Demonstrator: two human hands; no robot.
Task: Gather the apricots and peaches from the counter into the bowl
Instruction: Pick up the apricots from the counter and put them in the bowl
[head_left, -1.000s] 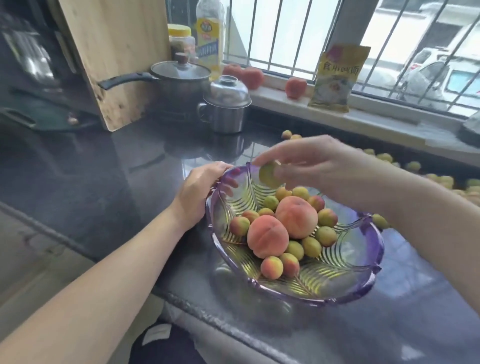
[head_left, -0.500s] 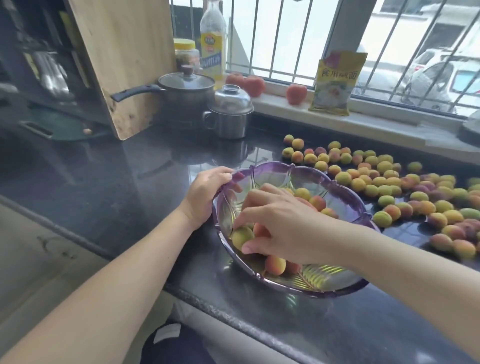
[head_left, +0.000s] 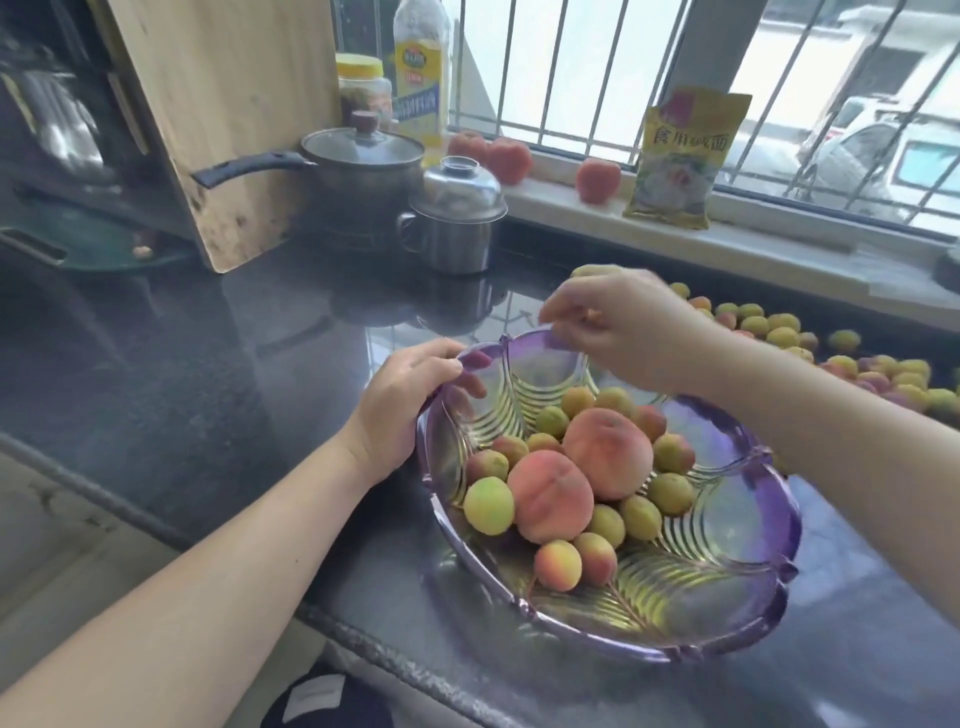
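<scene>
Apricots (head_left: 489, 505) and peaches (head_left: 550, 495), part-gathered: two large blush-pink peaches, velvety and cleft, heaped with a dozen or so small round apricots, yellow-green to orange-red, in the middle of the bowl (head_left: 748, 525). Going left to right. Left hand (head_left: 402, 410): grip clenched on the bowl's near-left rim, thumb outside, fingertips curled over the edge to the inside. Bowl: broad, shallow, violet-tinted clear glass with pressed leaf ribbing and a scalloped rim; it sits close to the front edge of the bench (head_left: 208, 395), which is dark, polished, speckled stone, glossy enough to mirror the window. Right hand (head_left: 618, 325): held over the bowl's far rim, fingers loosely bent and pointing down; motion blur hides whether the grip holds anything, so I cannot tell. Loose apricots (head_left: 779, 332): many, spread toward the back-right corner of the bench, partly hidden behind the right forearm. Stage, by judgement: early, most fruit not yet gathered. Hazards, by judgement: round fruit on slick stone may roll off the bench if nudged by a sweeping arm; fruit dropped from height onto hard glass may bruise or bounce out over the low rim; the bowl, so near the front edge, could slide or tip if the steadying grip lets go; soft peaches may mark under added weight.
</scene>
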